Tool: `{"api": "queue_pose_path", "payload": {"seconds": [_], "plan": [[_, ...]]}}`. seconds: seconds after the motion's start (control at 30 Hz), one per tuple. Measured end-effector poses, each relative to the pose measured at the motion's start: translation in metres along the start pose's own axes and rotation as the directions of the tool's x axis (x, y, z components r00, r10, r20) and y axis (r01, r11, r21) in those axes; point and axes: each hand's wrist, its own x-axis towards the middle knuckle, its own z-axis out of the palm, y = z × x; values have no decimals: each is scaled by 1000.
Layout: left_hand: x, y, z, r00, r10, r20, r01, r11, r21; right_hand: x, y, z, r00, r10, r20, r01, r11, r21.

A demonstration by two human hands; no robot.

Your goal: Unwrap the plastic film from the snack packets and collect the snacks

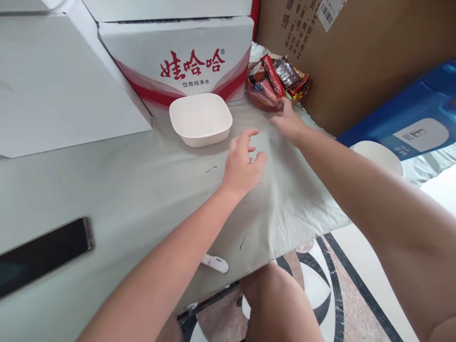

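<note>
My left hand [242,164] hovers just over the grey-green tablecloth [142,190], fingers spread and empty, a little to the right of a white square bowl [200,118] that looks empty. My right hand [288,121] reaches to the near rim of a reddish basket [261,100] filled with several wrapped snacks [276,76]. Its fingertips rest at the basket's edge; the fingers are mostly hidden behind the back of the hand, so I cannot see whether they hold a wrapper.
A white carton with red Chinese lettering [178,57] stands behind the bowl, another white box [60,85] at left. A brown cardboard box [356,52] and a blue pack [409,114] stand at right. A black phone [42,254] lies at the near left; a small white object [215,262] at the front edge.
</note>
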Motion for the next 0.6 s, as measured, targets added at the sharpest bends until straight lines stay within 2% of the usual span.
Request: {"api": "queue_pose_path", "payload": {"seconds": [0.07, 0.1, 0.2, 0.3, 0.43, 0.6], "plan": [[-18, 5, -16, 1000, 0, -24, 0, 1000, -29, -37, -31, -1, 985, 159, 70, -163, 985, 52], [-29, 7, -26, 999, -2, -41, 1, 999, -38, -60, -48, -1, 982, 166, 93, -175, 979, 101], [-66, 9, -61, 989, -17, -146, 9, 998, -59, -131, -96, 2, 975, 41, 219, -101, 957, 272], [-104, 4, -103, 955, -74, -289, 38, 991, -130, -186, -136, 12, 934, -54, 353, -81, 931, 355], [-147, -8, -167, 872, -182, -455, 73, 966, -247, -219, -193, 40, 857, -154, 493, -32, 937, 348], [-187, -24, -252, 722, -260, -641, 48, 943, -328, -228, -274, 94, 761, -268, 591, 57, 935, 351]]}}
